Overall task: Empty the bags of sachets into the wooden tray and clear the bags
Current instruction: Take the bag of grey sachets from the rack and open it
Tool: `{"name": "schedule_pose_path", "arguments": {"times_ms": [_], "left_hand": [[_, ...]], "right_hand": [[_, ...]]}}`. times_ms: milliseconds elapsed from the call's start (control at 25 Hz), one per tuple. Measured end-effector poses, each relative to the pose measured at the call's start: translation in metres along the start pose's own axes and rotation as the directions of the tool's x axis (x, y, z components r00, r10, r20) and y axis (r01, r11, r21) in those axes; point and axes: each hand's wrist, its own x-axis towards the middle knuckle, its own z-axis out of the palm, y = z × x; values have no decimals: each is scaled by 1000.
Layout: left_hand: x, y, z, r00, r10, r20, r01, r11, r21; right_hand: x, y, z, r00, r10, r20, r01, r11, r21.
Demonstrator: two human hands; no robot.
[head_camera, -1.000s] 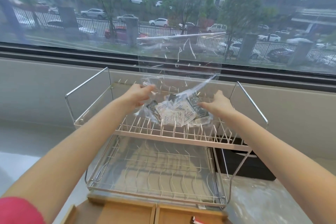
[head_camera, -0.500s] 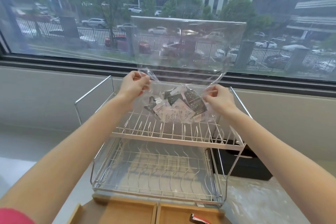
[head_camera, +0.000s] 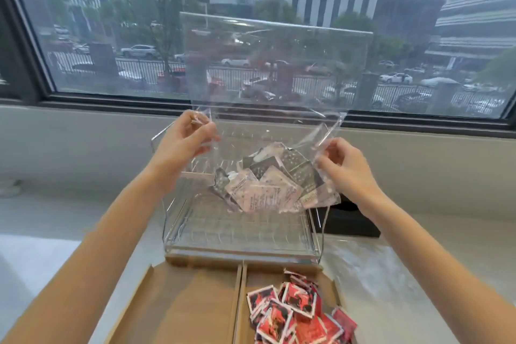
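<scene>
A: While both hands are up over the rack (head_camera: 240, 232), what exactly do they have?

B: One clear bag (head_camera: 275, 70), held in the air between them. The left hand (head_camera: 181, 145) pinches its left edge with fingers curled closed on the film. The right hand (head_camera: 344, 167) pinches the right edge the same way. Neither is open.

A: And the sachets (head_camera: 268, 187)?

B: A clump of pale and dark ones sags in the bottom of the bag, above the rack and beyond the tray (head_camera: 195, 301). The tray sits nearest the person. Its right half holds a pile of red sachets (head_camera: 296, 313); its left half looks bare.

A: How will that bag behave?

B: My guess is thin, limp and slick. It seems to weigh almost nothing itself, so the load would all be the sachets pulling at the low point. The upper part stands tall but would likely fold over at a nudge.

A: So where should one take hold?

B: At the side edges, as now, or the bottom corners for tipping. I'd pinch firmly, since smooth film can slide through fingertips. The sachets look light and flat, likely to tumble out all at once.
</scene>
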Motion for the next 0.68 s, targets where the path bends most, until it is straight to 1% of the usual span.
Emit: {"name": "schedule_pose_path", "arguments": {"times_ms": [160, 280, 360, 520, 600, 680], "left_hand": [[-63, -47, 1, 993, -116, -2, 116, 993, -11], [-104, -86, 7, 975, -220, -32, 218, 974, -62], [-128, -108, 11, 960, -276, -46, 271, 958, -96], [-161, -136, 19, 929, -368, -33, 364, 927, -86], [-168, -141, 21, 913, -406, -26, 404, 912, -67], [-169, -141, 22, 908, -417, -31, 416, 909, -39]], "right_hand": [[-65, 39, 19, 995, 65, 77, -65, 998, -7], [-109, 72, 33, 979, 154, 131, -162, 985, 52], [-134, 91, 42, 960, 213, 179, -229, 970, 75], [-162, 116, 53, 909, 351, 227, -386, 912, 137], [-167, 122, 55, 872, 385, 301, -431, 897, 100], [-166, 124, 53, 851, 387, 355, -434, 899, 61]]}}
